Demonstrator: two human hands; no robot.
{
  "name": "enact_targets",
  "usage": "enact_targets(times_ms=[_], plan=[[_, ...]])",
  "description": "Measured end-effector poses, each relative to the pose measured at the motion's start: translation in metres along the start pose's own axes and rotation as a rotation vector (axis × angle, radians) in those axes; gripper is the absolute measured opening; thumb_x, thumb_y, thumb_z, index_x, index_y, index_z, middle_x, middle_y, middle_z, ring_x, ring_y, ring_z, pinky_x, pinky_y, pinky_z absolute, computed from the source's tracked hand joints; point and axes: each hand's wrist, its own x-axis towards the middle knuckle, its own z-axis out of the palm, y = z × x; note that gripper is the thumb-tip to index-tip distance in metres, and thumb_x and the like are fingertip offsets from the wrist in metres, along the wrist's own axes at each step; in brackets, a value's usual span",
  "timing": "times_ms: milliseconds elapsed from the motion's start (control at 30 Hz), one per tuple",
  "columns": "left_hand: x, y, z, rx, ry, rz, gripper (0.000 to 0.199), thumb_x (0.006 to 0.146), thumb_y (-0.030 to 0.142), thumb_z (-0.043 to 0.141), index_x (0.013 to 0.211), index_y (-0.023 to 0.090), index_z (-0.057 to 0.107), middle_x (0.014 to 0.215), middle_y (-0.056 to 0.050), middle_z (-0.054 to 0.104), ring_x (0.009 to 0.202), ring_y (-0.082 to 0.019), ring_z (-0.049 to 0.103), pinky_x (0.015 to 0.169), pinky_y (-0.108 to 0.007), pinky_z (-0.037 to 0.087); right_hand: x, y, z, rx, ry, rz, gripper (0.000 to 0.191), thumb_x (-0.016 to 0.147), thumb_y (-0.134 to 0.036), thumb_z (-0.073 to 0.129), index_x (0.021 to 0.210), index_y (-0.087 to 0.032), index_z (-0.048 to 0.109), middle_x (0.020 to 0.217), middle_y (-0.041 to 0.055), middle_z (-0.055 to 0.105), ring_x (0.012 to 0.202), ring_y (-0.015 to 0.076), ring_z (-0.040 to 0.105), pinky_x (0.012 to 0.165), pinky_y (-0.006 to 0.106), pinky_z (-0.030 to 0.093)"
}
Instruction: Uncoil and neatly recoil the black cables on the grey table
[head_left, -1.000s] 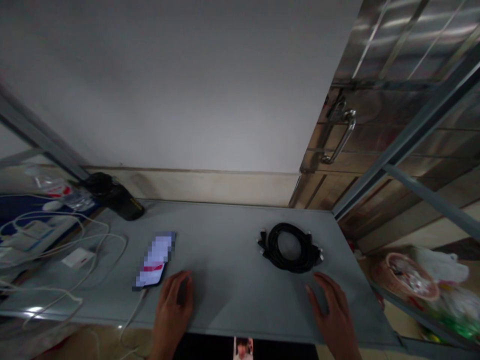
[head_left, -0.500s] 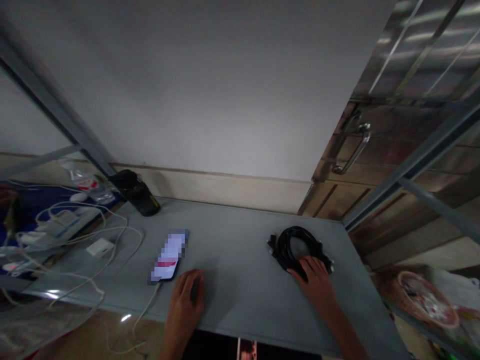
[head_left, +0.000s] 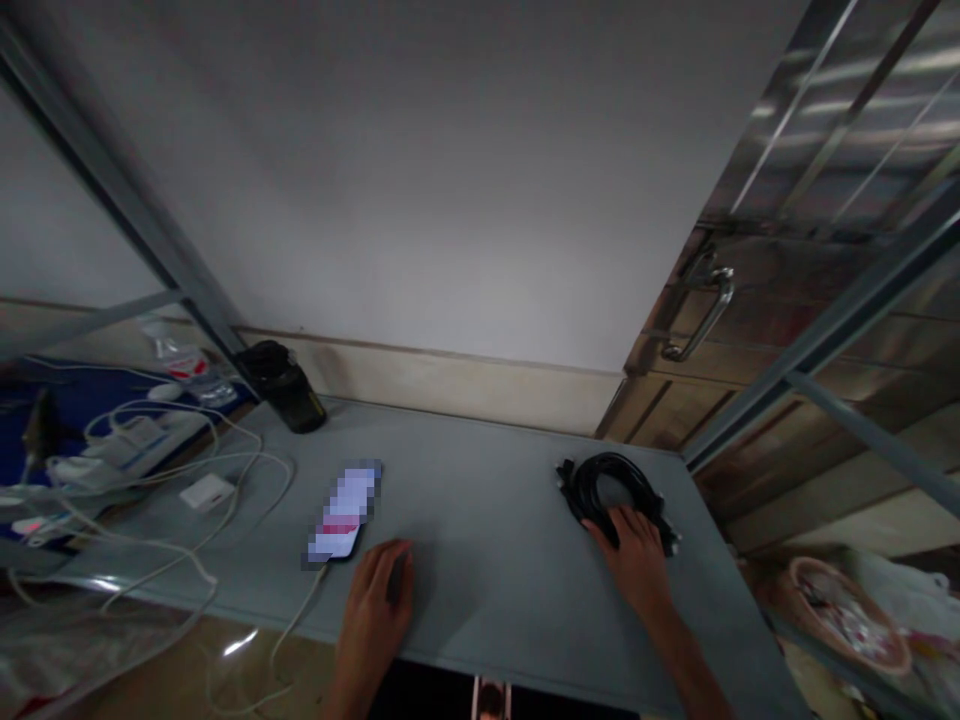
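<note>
A coil of black cable (head_left: pixel 611 470), with pale connector ends sticking out at its sides, lies on the right part of the grey table (head_left: pixel 465 500). My right hand (head_left: pixel 637 560) is over the coil's near side, its fingers and thumb curled onto the loops. To the left, my left hand (head_left: pixel 377 595) is at the table's near edge, loosely curled with thumb and fingers apart. The dark gap between them looks like shadow. Just beyond that hand is a phone (head_left: pixel 345 510) with a lit, blurred screen and a white cable (head_left: pixel 304 610) plugged into its near end.
White cords trail around a white charger block (head_left: pixel 207 492) and a power strip (head_left: pixel 142 450) at left. A black cup-shaped container (head_left: pixel 289 395) and a plastic bottle (head_left: pixel 191 365) stand farther back. Metal posts (head_left: pixel 787 370) flank the table. A pink basket (head_left: pixel 847 615) is low at right.
The coil has slid a little to the right along the table under my right hand. My left hand keeps its place near the phone. The camera view has shifted slightly.
</note>
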Motion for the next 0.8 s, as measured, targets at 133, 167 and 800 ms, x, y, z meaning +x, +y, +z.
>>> enact_targets(times_ms=[133,167,800], plan=[[-0.001,-0.002,0.0,0.0,0.003,0.005,0.022,0.112,0.035,0.059,0.128,0.028,0.073,0.12,-0.009,0.079,0.111,-0.03,0.08,0.102,-0.048,0.066,0.009,0.003,-0.011,0.136,-0.03,0.02,0.082,0.107,-0.091,0.033,0.105,-0.026,0.083,0.106,0.0121,0.083,0.103,0.0333,0.079,0.096,0.05,0.059],[-0.001,-0.002,0.0,-0.001,0.004,0.006,0.022,0.111,0.035,0.059,0.127,0.028,0.073,0.12,-0.009,0.079,0.111,-0.03,0.08,0.102,-0.049,0.066,0.012,0.003,-0.015,0.168,-0.029,0.038,0.085,0.106,-0.092,0.03,0.104,-0.026,0.084,0.105,0.0119,0.084,0.101,0.0331,0.08,0.093,0.049,0.06],[0.0,-0.003,-0.001,-0.023,-0.012,0.007,0.022,0.111,0.036,0.058,0.122,0.027,0.075,0.117,-0.01,0.082,0.11,-0.03,0.081,0.101,-0.049,0.067,0.071,-0.011,-0.067,0.54,0.032,0.325,0.061,0.107,-0.08,0.049,0.102,-0.024,0.074,0.089,0.0127,0.082,0.077,0.0316,0.078,0.071,0.046,0.064]])
